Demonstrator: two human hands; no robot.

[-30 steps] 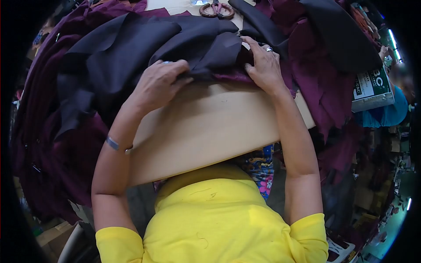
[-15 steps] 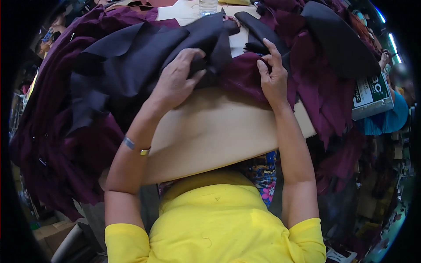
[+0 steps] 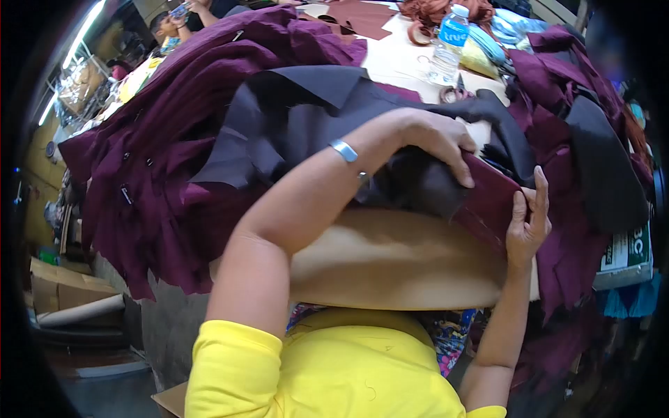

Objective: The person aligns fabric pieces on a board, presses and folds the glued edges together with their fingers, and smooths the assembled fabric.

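Note:
A maroon piece of cloth (image 3: 488, 202) stretches between my two hands above the near table edge. My left hand (image 3: 439, 143) reaches across to the right, its fingers curved and its thumb down on the cloth's left end. The upper edge is pinched between thumb and fingers of my right hand (image 3: 529, 219). Under my left forearm lies dark grey-black cloth (image 3: 300, 132), bunched and overlapping. Another dark strip (image 3: 505, 122) curves just behind the maroon piece. Part of the left grip is hidden by the hand itself.
Maroon cloth (image 3: 167, 146) is heaped along the left, and more (image 3: 557, 146) hangs at the right. A water bottle (image 3: 449, 45) stands at the back beside scissors (image 3: 456, 90). A printed box (image 3: 624, 258) is at the right. The beige table edge (image 3: 390, 258) lies before me.
The view has turned left. My left hand has moved right, from the dark cloth to the maroon cloth. My right hand has closed on the maroon cloth's edge.

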